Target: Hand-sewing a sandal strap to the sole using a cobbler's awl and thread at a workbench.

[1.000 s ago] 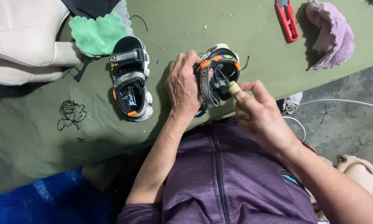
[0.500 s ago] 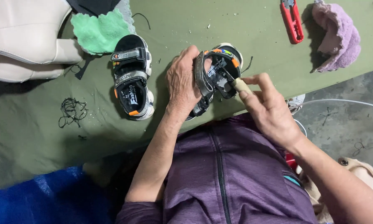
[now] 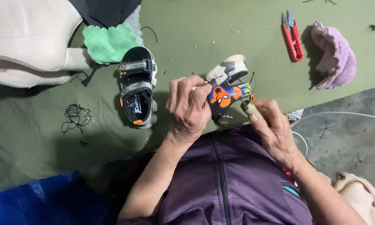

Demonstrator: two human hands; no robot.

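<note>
Over the near edge of the green table, two hands work on a child's sandal.

Closest in, the right hand (image 3: pixel 275 131) is wrapped snugly round a pale-handled tool (image 3: pixel 250 110), thumb along the shaft, its tip hidden against the held sandal (image 3: pixel 225 89). The left hand (image 3: pixel 188 107) is closed over that sandal's side, fingers curled tight on the strap, keeping it tilted on edge above the table (image 3: pixel 204 29) rim. Because the tool's tip sits so near the gripping fingers, a slip on the slick printed strap could, I judge, drive it into them or scar the print. Further out lies the matching sandal (image 3: pixel 138 91), sole down, well apart; beyond it a green cloth (image 3: pixel 108 41), and off to the right red snips (image 3: pixel 292 35) beside a mauve cloth (image 3: pixel 335 56).
</note>
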